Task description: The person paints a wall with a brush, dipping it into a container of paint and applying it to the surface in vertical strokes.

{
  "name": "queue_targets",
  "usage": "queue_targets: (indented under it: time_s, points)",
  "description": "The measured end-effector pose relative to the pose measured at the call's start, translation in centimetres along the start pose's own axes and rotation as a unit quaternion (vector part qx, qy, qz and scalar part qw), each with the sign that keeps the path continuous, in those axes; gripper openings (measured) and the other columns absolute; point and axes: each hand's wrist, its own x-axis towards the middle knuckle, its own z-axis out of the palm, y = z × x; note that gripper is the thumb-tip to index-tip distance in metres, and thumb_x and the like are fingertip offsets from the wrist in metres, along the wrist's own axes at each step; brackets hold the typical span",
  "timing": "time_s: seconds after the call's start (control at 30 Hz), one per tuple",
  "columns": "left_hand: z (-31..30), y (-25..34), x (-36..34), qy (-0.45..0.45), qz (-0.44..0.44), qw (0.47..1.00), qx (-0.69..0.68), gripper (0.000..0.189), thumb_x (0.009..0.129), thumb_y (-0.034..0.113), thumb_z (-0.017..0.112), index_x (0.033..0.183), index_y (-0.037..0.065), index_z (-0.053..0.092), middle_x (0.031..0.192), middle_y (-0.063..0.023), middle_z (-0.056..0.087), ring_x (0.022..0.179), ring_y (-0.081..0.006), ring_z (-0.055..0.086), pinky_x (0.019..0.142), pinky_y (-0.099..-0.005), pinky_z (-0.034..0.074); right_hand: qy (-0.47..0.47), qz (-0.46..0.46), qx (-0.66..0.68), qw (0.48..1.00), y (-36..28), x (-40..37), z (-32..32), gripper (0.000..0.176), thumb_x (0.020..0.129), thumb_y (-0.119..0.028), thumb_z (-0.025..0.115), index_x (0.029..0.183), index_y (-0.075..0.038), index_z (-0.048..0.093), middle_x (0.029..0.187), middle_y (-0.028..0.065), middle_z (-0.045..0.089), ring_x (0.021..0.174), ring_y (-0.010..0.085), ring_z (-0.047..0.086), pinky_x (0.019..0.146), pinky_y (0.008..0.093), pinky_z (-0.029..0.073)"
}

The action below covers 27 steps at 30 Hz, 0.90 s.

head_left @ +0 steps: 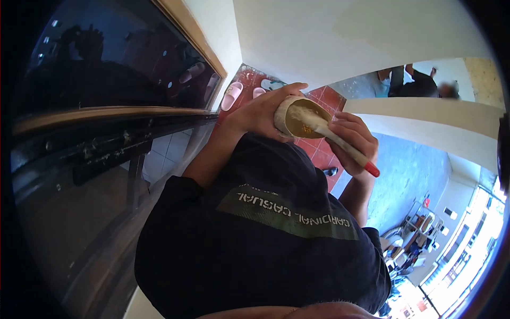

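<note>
My shirt (255, 250) was dark matt cloth, its grey-green print (289, 210) flatter and slightly rubbery. The rounded beige piece (292, 123) in my left hand (263, 112) looked dull and rough, yellowish and grainy inside. The brush (321, 130) in my right hand (351, 139) had a smooth pale plastic handle, a glossy red tip and white fibrous bristles. Left of my left hand, the dark glass (106, 58) was glossy and mirroring, framed in varnished wood (194, 34) over a dusty dark metal track (95, 151). Beyond my hands lay red tiles (324, 98) with a faint sheen, smooth pink foam-like slippers (231, 95) and a matt white plastered wall (340, 32).
</note>
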Motion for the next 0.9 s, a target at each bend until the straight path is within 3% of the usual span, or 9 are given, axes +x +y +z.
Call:
queue_targets:
  time_s: [0.03,0.13,0.23,0.4,0.47,0.53,0.7,0.9]
  points:
    - [0.1,0.0,0.3,0.0,0.009,1.0,0.006,0.103,0.056,0.02,0.088,0.142,0.008,0.032,0.121,-0.0137,0.055,0.114,-0.0274,0.054,0.098,-0.0372,0.043,-0.021,0.007,-0.01,1.0,-0.4,0.2,-0.2,0.028,0.068,-0.003,0.075,0.094,0.004,0.066,0.091,0.0155,0.067,0.09,0.0341,0.065,0.088,0.043,0.051]
    - [-0.3,0.5,0.6,-0.001,0.046,0.998,0.052,0.094,0.056,0.021,0.087,0.136,0.008,0.039,0.119,-0.0145,0.055,0.114,-0.0301,0.054,0.098,-0.0389,0.042,-0.046,0.028,-0.053,0.997,-1.2,0.9,0.7,0.028,0.068,-0.003,0.076,0.093,0.003,0.067,0.092,0.016,0.067,0.091,0.0346,0.065,0.087,0.0423,0.051]
    - [-0.6,0.4,0.9,-0.036,0.012,0.999,0.011,0.086,0.057,0.023,0.087,0.13,0.009,0.043,0.119,-0.0151,0.055,0.113,-0.0328,0.053,0.097,-0.0407,0.042,-0.002,0.037,-0.087,0.996,-0.9,0.3,2.6,0.03,0.066,-0.002,0.076,0.094,0.003,0.066,0.091,0.0148,0.067,0.091,0.0341,0.065,0.08,0.0387,0.054]
    - [-0.3,-1.1,0.8,-0.081,0.021,0.996,0.033,0.087,0.058,0.023,0.088,0.131,0.008,0.043,0.125,-0.012,0.052,0.116,-0.0272,0.053,0.098,-0.0371,0.043,0.037,0.073,-0.105,0.991,-1.3,-0.6,3.2,0.028,0.066,0.0,0.076,0.092,0.003,0.066,0.089,0.0141,0.067,0.088,0.0327,0.067,0.074,0.0356,0.056]
    - [-0.3,-1.7,0.6,-0.096,0.037,0.994,0.021,0.088,0.058,0.022,0.088,0.131,0.008,0.042,0.125,-0.0118,0.052,0.117,-0.0274,0.053,0.098,-0.0373,0.043,0.034,0.152,-0.022,0.988,-1.4,-1.2,2.9,0.027,0.066,0.001,0.076,0.091,0.003,0.066,0.088,0.015,0.067,0.09,0.0329,0.067,0.075,0.0362,0.056]
    - [0.1,-2.0,0.1,-0.128,-0.006,0.989,-0.076,0.092,0.057,0.021,0.089,0.133,0.007,0.039,0.125,-0.0124,0.052,0.118,-0.027,0.052,0.099,-0.0374,0.042,0.025,0.16,0.008,0.987,-1.4,-1.5,2.4,0.027,0.066,0.0,0.076,0.091,0.003,0.067,0.09,0.0154,0.068,0.09,0.033,0.068,0.076,0.037,0.056]
    - [0.9,-1.5,-0.2,-0.142,-0.01,0.983,-0.114,0.098,0.056,0.021,0.09,0.136,0.004,0.035,0.126,-0.0138,0.052,0.118,-0.026,0.052,0.1,-0.0372,0.042,-0.008,0.11,0.002,0.994,-2.3,-2.4,1.8,0.028,0.065,-0.004,0.077,0.091,0.002,0.067,0.089,0.0147,0.068,0.093,0.0345,0.067,0.077,0.0384,0.056]
    - [4.4,0.4,-0.1,-0.157,0.009,0.983,-0.094,0.105,0.054,0.022,0.091,0.139,0.004,0.031,0.129,-0.0139,0.05,0.12,-0.0261,0.051,0.103,-0.0369,0.04,0.02,0.114,0.005,0.993,-3.4,-6.0,0.1,0.029,0.064,-0.005,0.077,0.09,0.001,0.067,0.088,0.0131,0.068,0.093,0.0342,0.067,0.077,0.0383,0.056]
